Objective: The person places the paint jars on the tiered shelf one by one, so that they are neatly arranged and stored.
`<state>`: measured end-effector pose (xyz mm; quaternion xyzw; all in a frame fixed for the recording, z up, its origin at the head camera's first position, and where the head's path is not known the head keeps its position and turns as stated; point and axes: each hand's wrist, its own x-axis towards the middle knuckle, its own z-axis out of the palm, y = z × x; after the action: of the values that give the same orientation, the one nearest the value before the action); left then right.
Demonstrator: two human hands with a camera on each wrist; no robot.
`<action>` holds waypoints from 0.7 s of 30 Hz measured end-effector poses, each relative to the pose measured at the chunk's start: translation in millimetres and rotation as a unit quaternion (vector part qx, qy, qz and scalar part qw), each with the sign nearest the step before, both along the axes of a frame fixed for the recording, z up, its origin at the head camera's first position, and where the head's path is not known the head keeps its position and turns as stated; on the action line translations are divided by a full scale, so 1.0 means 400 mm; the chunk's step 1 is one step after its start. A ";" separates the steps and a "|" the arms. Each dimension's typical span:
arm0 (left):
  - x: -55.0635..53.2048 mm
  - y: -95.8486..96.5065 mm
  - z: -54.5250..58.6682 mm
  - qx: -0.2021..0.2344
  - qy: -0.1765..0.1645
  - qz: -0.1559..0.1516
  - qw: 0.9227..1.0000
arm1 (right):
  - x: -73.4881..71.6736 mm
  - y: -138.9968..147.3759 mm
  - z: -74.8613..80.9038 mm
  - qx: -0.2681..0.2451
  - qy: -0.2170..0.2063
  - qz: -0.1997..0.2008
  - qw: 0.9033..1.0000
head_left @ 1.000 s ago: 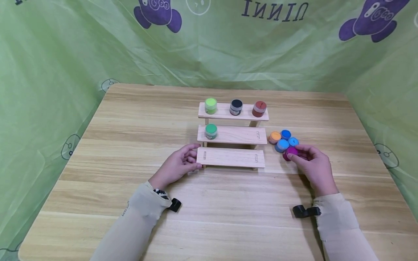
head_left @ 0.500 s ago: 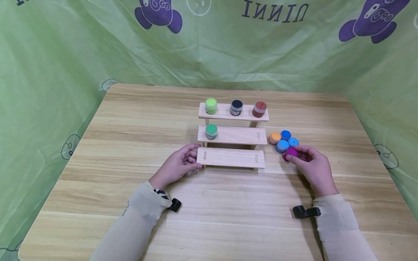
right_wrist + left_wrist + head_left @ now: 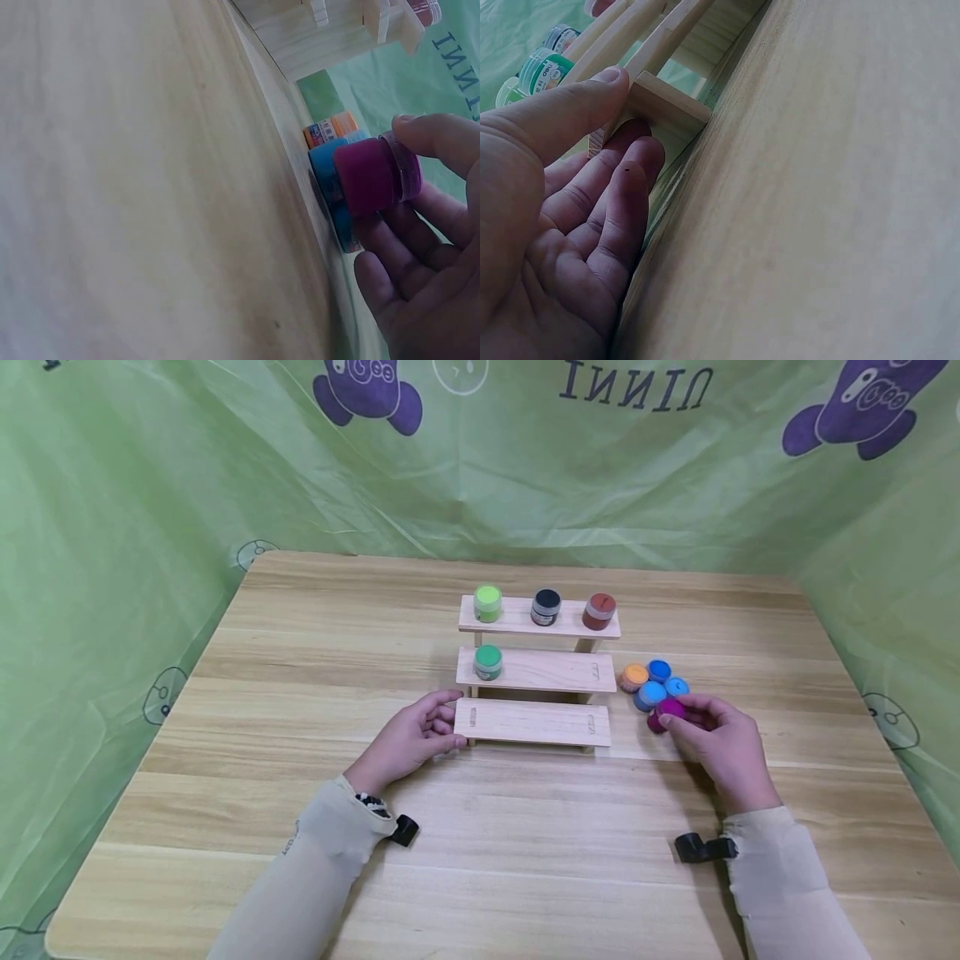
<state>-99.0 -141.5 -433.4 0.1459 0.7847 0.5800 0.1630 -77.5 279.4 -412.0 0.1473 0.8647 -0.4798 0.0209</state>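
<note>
My right hand point(image 3: 723, 743) pinches a magenta paint jar point(image 3: 369, 176) between thumb and fingers, at the near side of a small cluster of jars. Beside it stand a light blue jar point(image 3: 649, 696), another blue jar point(image 3: 677, 686), a dark blue jar point(image 3: 659, 671) and an orange jar point(image 3: 633, 677). My left hand point(image 3: 408, 733) grips the left end of the lowest step of a three-step wooden display stand point(image 3: 532, 722), thumb at the board's edge and fingers curled beneath. On the middle step sits a green jar point(image 3: 488, 662), at its left end.
The stand's top step carries a light green jar point(image 3: 487, 603), a black jar point(image 3: 546, 607) and a dark red jar point(image 3: 599, 611). Everything rests on a wood-grain table point(image 3: 525, 843), with a green printed curtain point(image 3: 480, 485) behind and along both sides.
The magenta jar has shifted very slightly toward me, away from the other jars, in my right hand. My left hand stays at the stand's end.
</note>
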 end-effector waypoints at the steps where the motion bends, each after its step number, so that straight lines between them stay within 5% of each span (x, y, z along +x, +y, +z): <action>1: 0.000 0.001 0.001 0.000 -0.001 0.000 1.000 | 0.001 -0.001 0.002 0.003 0.002 0.002 1.000; 21: 0.002 0.002 -0.001 -0.004 -0.003 0.004 1.000 | 0.002 -0.035 0.053 0.013 0.063 0.028 0.998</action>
<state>-98.3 -140.9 -433.8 0.1409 0.7872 0.5777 0.1635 -76.8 265.6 -390.9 0.0930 0.8741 -0.4762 -0.0221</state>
